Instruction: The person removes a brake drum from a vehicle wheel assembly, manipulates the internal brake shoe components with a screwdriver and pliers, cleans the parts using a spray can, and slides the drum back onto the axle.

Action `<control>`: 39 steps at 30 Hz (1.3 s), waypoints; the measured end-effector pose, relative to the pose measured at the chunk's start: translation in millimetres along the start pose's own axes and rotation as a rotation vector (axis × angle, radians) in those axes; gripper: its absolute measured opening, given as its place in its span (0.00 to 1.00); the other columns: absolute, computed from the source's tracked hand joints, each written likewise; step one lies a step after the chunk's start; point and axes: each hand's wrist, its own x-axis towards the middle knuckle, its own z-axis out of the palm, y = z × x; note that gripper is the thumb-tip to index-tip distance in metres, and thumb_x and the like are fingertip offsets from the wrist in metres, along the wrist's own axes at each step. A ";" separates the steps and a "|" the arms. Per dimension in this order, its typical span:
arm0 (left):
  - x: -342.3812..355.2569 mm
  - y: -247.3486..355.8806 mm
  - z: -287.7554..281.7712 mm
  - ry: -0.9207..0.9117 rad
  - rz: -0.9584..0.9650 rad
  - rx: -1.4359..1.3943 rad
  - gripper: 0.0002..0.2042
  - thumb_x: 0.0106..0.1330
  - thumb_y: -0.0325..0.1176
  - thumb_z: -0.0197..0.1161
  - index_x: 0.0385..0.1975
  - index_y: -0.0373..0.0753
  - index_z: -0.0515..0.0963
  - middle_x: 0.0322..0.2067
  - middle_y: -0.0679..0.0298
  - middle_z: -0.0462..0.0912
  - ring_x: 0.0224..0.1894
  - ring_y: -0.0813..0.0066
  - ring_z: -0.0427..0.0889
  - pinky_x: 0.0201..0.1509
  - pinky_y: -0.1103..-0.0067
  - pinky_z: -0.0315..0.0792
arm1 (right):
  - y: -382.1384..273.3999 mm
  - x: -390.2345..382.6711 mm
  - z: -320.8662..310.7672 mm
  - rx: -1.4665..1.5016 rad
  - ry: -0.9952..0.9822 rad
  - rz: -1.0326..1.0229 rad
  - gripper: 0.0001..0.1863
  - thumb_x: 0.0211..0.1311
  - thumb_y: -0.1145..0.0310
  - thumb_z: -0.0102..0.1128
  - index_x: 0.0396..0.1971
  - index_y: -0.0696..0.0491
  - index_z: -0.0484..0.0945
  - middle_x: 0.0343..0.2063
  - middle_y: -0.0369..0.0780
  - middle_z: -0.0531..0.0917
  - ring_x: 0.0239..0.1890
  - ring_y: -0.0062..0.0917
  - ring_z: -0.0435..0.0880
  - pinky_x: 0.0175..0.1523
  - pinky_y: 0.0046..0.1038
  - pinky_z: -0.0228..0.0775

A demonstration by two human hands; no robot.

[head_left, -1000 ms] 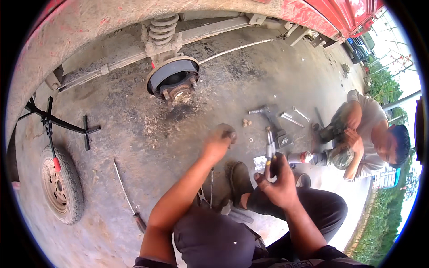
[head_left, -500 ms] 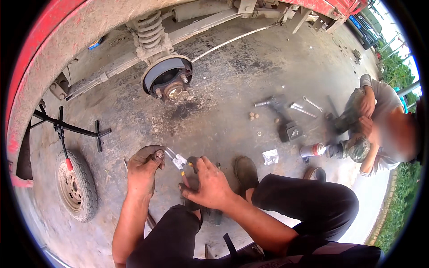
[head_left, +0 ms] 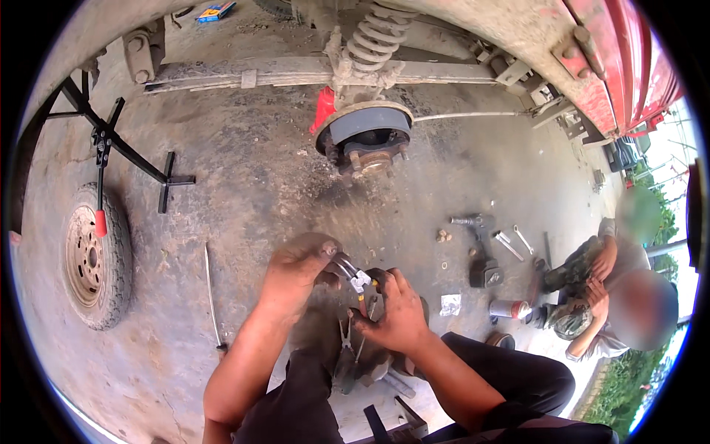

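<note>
Pliers (head_left: 359, 280) with a bright metal head and yellow-and-red handles are in my right hand (head_left: 399, 314). Its fingers and thumb are wrapped round the handles. My left hand (head_left: 299, 265) is closed at the jaw end, its dirty fingertips pinched over the tips of the pliers. Anything small between those fingers is hidden. Both hands are held above the floor, in front of my knees. Beyond them is a bare wheel hub (head_left: 373, 159) with studs, under a grey curved brake part (head_left: 370, 124).
A spare wheel (head_left: 111, 259) and black stand (head_left: 122, 148) are at left, near a long thin rod (head_left: 212, 296). At right lie a cordless impact wrench (head_left: 484, 274), a spanner (head_left: 523, 239), several nuts (head_left: 444, 236) and a spray can (head_left: 509, 309). A person (head_left: 592, 281) squats beyond.
The view has turned, so the hub and wheel sit elsewhere in it. My left fingers now cover more of the pliers' tips. The right hand keeps its grip on the handles.
</note>
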 end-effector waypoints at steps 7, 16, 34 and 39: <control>2.9 5.2 -23.0 0.018 0.042 0.035 0.08 0.76 0.31 0.60 0.43 0.30 0.80 0.34 0.59 0.86 0.32 0.71 0.87 0.32 0.77 0.82 | -5.6 23.9 1.8 -0.211 0.023 -0.098 0.39 0.45 0.60 0.78 0.59 0.55 0.71 0.48 0.49 0.76 0.51 0.48 0.78 0.54 0.45 0.74; 1.5 11.1 -29.8 0.025 0.063 -0.071 0.10 0.75 0.32 0.62 0.43 0.29 0.81 0.33 0.58 0.87 0.31 0.70 0.86 0.33 0.75 0.82 | -22.4 39.5 -6.8 -0.348 0.143 -0.257 0.36 0.44 0.63 0.78 0.55 0.55 0.72 0.44 0.47 0.77 0.45 0.46 0.79 0.48 0.43 0.75; -0.3 22.7 -36.7 0.106 0.113 0.341 0.07 0.74 0.27 0.59 0.38 0.31 0.81 0.25 0.62 0.83 0.23 0.79 0.78 0.26 0.80 0.72 | -27.1 58.8 -14.9 -0.531 0.084 -0.303 0.33 0.50 0.59 0.76 0.55 0.54 0.75 0.41 0.46 0.75 0.44 0.45 0.77 0.48 0.45 0.71; -1.6 24.8 -35.3 0.079 0.083 0.163 0.07 0.74 0.28 0.58 0.38 0.31 0.81 0.25 0.62 0.84 0.23 0.78 0.78 0.25 0.79 0.71 | -28.5 58.5 -17.5 -0.497 0.075 -0.298 0.33 0.50 0.59 0.76 0.55 0.54 0.74 0.40 0.47 0.74 0.44 0.45 0.77 0.48 0.46 0.71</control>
